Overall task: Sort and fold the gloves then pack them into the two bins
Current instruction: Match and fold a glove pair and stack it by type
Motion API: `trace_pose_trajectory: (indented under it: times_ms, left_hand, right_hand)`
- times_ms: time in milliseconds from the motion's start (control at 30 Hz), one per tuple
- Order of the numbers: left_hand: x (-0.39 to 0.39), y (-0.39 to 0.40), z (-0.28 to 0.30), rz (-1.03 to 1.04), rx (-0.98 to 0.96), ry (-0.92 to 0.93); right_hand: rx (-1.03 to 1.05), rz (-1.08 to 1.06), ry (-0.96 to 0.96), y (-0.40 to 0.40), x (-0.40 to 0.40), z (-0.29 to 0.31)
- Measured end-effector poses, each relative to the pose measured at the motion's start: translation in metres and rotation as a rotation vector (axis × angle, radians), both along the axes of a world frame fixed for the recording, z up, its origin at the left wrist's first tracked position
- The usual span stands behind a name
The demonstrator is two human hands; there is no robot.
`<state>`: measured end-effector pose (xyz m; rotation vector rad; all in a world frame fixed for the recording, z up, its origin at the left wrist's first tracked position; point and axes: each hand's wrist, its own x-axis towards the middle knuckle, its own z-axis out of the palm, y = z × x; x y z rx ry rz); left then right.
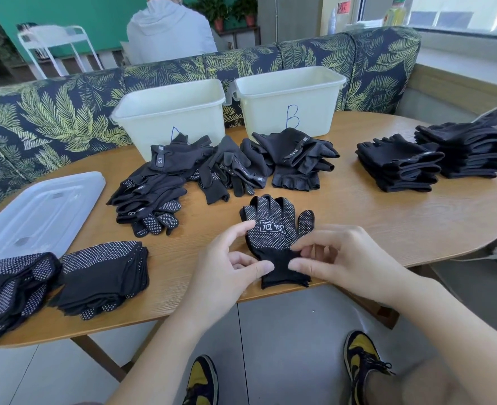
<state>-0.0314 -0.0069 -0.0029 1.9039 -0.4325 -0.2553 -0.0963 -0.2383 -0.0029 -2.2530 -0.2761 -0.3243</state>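
Black dotted glove [273, 229] lies flat between both hands, cuff pinched by left hand [229, 267] and right hand [340, 258]. Two white bins [171, 112] beyond; four folded stacks flank them.

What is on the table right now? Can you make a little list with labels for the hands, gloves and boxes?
left hand: left hand pinches the cuff of the black dotted knit glove
right hand: right hand pinches the same cuff from the other side
glove: lies flat, dotted palm up, near the wooden table edge
unsorted: loose heap of black gloves in the middle
folded dotted stacks: on the left
folded plain black stacks: on the right
bins: white plastic bin A and white plastic bin B, behind the heap
lid: translucent plastic lid, far left
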Motion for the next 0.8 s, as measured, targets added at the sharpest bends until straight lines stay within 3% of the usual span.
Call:
trace_pose_trajectory:
  times_ms: [300,600,800]
  left_hand:
    - [0.002,0.002,-0.002,0.064,0.062,-0.040]
    - [0.012,0.002,-0.010,0.120,0.102,-0.255]
    - [0.022,-0.005,-0.009,0.167,0.139,-0.296]
  right_hand:
    - [-0.223,0.077,0.074,-0.001,-0.004,-0.006]
    - [-0.135,0.094,0.047,-0.002,-0.005,-0.010]
    - [-0.091,0.115,0.147,-0.016,-0.009,0.001]
